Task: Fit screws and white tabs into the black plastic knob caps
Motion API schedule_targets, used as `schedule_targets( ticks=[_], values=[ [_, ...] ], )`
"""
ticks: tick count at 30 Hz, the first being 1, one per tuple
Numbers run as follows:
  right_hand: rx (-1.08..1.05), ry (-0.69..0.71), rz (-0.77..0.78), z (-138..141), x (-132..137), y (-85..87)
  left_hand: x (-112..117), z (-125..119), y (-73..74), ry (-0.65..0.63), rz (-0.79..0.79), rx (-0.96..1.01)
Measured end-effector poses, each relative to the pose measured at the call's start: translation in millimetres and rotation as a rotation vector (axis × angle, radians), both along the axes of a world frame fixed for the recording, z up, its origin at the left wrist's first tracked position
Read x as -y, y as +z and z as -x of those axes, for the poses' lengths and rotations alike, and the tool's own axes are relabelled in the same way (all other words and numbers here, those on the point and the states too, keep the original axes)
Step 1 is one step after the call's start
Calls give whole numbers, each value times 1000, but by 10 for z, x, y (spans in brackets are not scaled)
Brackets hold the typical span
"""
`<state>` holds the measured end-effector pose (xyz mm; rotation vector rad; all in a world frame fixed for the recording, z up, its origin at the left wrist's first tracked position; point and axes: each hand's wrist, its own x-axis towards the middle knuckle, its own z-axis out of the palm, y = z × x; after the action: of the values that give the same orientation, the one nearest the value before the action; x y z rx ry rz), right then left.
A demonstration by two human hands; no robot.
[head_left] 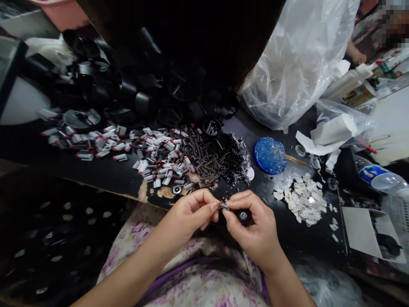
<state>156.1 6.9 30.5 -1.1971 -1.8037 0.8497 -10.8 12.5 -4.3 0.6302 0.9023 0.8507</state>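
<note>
My left hand (203, 209) and my right hand (251, 215) meet at the table's front edge. Both pinch a small grey cylindrical part (224, 206) with a red end, my left at the red end and my right at the other. Just under my right hand is a black round piece with a metal screw-like centre (243, 216). Beyond my hands lie a pile of brown coil springs (204, 160), small black slivers (238, 160) and white-and-grey sleeves with red rings (166, 151). A metal-centred ring (177, 189) rests near the edge.
Right of the springs sits a blue lid of grease (270, 155) with a wooden stick (295, 160). Flat pale metal plates (305, 199) are heaped nearby. Black plastic housings (121, 91) crowd the back left. A clear plastic bag (297, 64) and a bottle (380, 177) stand right.
</note>
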Motion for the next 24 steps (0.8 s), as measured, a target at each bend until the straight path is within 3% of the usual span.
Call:
schedule_targets(
  ticks=[17, 24],
  values=[
    [102, 73, -37, -5, 26, 70, -7, 68, -58, -51, -106, -75],
    [85, 92, -36, -6, 28, 93, -7, 34, -47, -38, 1, 41]
  ],
)
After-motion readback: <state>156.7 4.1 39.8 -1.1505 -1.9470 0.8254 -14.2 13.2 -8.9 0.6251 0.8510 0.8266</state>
